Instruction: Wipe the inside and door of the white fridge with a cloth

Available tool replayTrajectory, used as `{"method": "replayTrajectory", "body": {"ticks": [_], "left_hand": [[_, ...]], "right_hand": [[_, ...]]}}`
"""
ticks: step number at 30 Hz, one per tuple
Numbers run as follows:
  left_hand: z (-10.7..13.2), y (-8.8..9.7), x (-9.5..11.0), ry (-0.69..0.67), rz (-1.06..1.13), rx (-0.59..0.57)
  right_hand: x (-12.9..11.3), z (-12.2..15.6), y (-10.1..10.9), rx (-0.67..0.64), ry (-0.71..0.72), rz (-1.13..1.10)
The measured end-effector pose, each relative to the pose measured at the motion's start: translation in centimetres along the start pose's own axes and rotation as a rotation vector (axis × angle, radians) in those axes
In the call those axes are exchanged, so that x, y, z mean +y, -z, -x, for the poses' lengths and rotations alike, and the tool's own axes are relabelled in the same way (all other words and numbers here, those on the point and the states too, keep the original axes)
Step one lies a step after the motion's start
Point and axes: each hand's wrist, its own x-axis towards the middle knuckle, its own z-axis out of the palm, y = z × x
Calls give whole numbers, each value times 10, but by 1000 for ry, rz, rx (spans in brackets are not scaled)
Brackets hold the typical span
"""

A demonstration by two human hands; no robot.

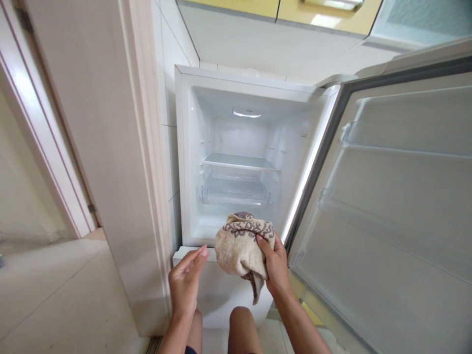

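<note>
My right hand [277, 263] grips a bunched beige towel [236, 248] with a grey-brown patterned band, thumb on top. One end of the cloth hangs below the hand. To the left of the towel and apart from it, my left hand [187, 281] is held with thumb and fingers pressed together, and nothing shows between them. Both hands are in front of an open white refrigerator [186, 162], near its lower front edge. Inside are a glass shelf [239, 161] and a clear drawer [236, 191].
The refrigerator door [398, 196] stands swung open to the right, with clear door racks. A wooden door frame [110, 147] rises close on the left. Yellow cabinets [236, 6] hang above. My knees [243, 329] are just below the hands, before the lower white panel [217, 295].
</note>
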Motion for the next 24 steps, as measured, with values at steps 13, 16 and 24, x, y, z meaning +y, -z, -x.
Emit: {"method": "replayTrajectory", "body": {"ticks": [13, 16, 24], "left_hand": [[-27, -16, 22, -262, -380, -429], [-38, -19, 17, 37, -238, -521], [-43, -29, 12, 137, -126, -588]], "right_hand": [[7, 3, 27, -67, -1, 61], [3, 3, 33, -79, -28, 42], [-5, 2, 54, -143, -107, 46]]}}
